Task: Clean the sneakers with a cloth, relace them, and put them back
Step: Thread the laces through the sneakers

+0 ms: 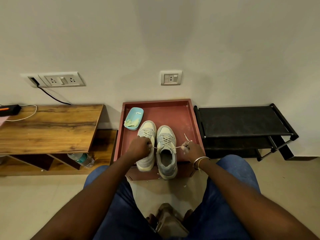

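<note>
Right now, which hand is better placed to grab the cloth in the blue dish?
Left, probably. The left hand sits nearer the cloth in the dish; the right hand is across both sneakers, holding a lace.

Both forearms extend forward from the bottom corners of the view and converge on the right sneaker (pixel 166 149), which serves as reference. Left hand (pixel 140 147): positioned just left of that sneaker's upper eyelets, knuckles up, fingers curled closed around one lace end. Right hand (pixel 191 149): just right of the same sneaker, fingers pinched on the other lace end, lace tip projecting above the fist. Thin bangles sit on the right wrist. Lace runs taut between the hands.
</note>
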